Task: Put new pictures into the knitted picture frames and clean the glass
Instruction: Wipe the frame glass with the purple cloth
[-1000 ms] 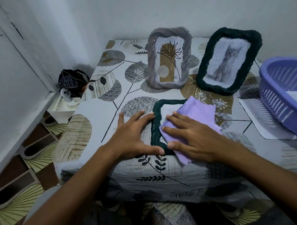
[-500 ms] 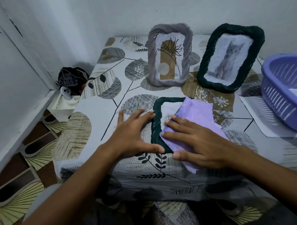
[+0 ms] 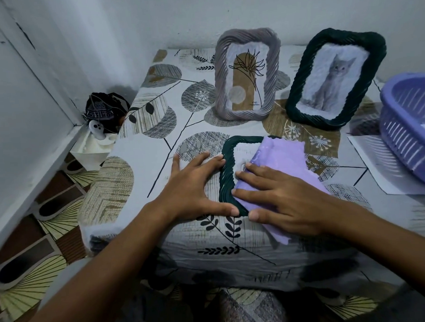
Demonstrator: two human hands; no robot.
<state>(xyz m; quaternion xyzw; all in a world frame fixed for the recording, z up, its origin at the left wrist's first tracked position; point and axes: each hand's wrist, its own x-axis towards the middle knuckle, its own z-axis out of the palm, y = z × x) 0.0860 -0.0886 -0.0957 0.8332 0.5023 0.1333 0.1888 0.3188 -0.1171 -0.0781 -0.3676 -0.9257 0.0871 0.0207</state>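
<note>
A dark green knitted frame (image 3: 225, 175) lies flat near the table's front edge. A lilac cloth (image 3: 282, 157) covers most of its glass. My right hand (image 3: 278, 197) presses flat on the cloth with straight fingers. My left hand (image 3: 195, 186) rests flat beside the frame, its fingertips and thumb touching the frame's left side. Behind, a grey knitted frame (image 3: 248, 74) with a plant drawing stands upright. To its right a second dark green frame (image 3: 334, 78) with a cat picture leans back.
A purple plastic basket (image 3: 409, 125) sits at the right on a white sheet of paper (image 3: 377, 163). The table wears a leaf-patterned cover (image 3: 142, 149). Left of the table, on a low white stand, are a dark bag (image 3: 102, 107) and a small white object.
My right hand has slid the cloth slightly up and right across the lying frame's glass. The left hand stays put against the frame.
</note>
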